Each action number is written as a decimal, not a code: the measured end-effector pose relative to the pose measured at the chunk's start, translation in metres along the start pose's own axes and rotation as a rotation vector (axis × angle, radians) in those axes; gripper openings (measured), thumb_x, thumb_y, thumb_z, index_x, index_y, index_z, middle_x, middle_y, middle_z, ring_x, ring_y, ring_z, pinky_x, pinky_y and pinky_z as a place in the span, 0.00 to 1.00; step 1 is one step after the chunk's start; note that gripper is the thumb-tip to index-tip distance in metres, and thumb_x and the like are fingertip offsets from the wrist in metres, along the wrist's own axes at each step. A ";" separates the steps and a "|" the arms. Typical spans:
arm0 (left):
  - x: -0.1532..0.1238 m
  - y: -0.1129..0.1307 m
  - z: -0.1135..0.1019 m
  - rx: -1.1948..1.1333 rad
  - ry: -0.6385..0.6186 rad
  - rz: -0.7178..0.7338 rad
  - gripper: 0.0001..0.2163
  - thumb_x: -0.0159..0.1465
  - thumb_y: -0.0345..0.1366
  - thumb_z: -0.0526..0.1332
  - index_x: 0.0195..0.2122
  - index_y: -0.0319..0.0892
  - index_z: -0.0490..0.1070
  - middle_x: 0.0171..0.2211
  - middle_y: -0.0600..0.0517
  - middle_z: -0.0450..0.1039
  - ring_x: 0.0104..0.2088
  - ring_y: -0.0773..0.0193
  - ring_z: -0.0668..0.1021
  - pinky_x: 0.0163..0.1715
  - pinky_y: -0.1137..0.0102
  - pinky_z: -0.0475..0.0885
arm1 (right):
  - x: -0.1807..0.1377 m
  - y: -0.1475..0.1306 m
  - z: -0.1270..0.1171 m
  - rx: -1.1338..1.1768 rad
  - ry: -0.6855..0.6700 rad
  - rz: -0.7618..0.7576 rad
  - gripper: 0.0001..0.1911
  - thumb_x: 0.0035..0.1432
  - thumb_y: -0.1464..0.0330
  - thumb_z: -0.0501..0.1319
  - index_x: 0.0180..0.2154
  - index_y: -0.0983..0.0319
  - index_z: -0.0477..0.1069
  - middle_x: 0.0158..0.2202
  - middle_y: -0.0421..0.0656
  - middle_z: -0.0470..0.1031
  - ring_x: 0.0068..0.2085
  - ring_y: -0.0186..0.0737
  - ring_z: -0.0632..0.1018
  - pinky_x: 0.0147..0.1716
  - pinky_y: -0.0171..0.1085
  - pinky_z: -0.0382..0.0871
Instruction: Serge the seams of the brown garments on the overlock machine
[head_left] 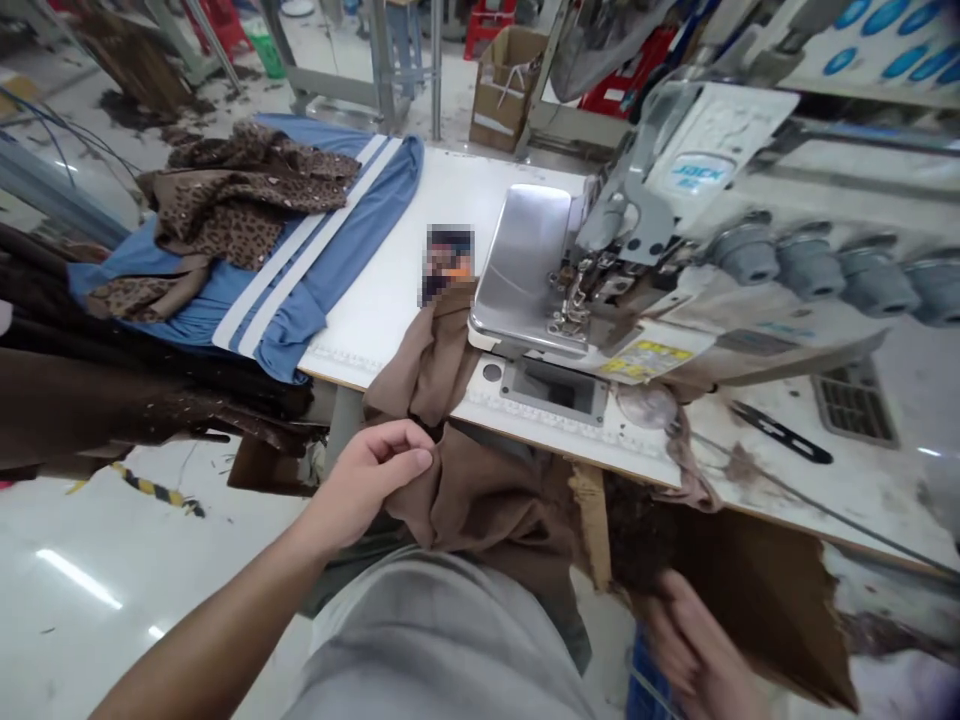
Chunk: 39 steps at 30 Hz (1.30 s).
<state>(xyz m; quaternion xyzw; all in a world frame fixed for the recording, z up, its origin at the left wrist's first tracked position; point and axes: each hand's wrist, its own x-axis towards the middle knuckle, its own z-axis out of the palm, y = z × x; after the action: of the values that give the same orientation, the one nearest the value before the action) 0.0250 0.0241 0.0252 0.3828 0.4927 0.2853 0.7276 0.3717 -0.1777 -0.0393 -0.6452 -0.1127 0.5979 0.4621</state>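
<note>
My left hand (382,470) pinches the edge of a brown fabric piece (487,480) between thumb and fingers, just in front of the table edge. The cloth runs from the white tabletop down over the edge and across my lap. Low on the right, my right hand (697,640) is smeared by motion beside an open cardboard box (765,600) holding dark scraps. Its fingers look bent, but whether they hold anything is unclear. Ahead on the table stands an overlock sewing machine (585,260) with a shiny metal plate; no cloth shows under its presser foot.
Blue cloth with white stripes (360,240) lies at the table's left, with leopard-print garment pieces (255,190) on top. A blurred-out item (448,262) rests near the plate. Black tweezers (780,432) lie at right. Dark brown cloth (90,410) hangs at left.
</note>
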 end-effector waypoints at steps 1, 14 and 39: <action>0.000 0.000 0.002 0.041 -0.012 0.022 0.17 0.60 0.49 0.72 0.32 0.40 0.72 0.25 0.57 0.64 0.25 0.72 0.63 0.24 0.77 0.56 | -0.003 0.011 0.023 -0.086 -0.065 0.015 0.27 0.61 0.44 0.69 0.46 0.59 0.72 0.18 0.29 0.57 0.17 0.25 0.55 0.16 0.24 0.49; -0.016 -0.005 -0.011 0.201 0.095 0.216 0.12 0.70 0.45 0.64 0.36 0.42 0.77 0.29 0.54 0.72 0.30 0.68 0.70 0.32 0.74 0.64 | 0.032 -0.059 0.188 -1.034 -0.661 -1.005 0.32 0.73 0.75 0.48 0.74 0.51 0.55 0.36 0.41 0.73 0.32 0.38 0.75 0.32 0.34 0.70; -0.034 -0.042 -0.025 0.148 0.273 0.250 0.05 0.65 0.40 0.71 0.35 0.45 0.81 0.33 0.53 0.78 0.35 0.66 0.78 0.37 0.74 0.73 | 0.039 -0.034 0.209 -0.919 -0.754 -0.900 0.27 0.73 0.74 0.52 0.68 0.52 0.64 0.38 0.40 0.80 0.35 0.37 0.80 0.35 0.34 0.74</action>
<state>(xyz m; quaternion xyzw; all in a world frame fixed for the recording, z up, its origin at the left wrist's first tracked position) -0.0087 -0.0186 0.0017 0.4513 0.5549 0.3858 0.5828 0.2127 -0.0351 -0.0109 -0.4160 -0.7554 0.4244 0.2761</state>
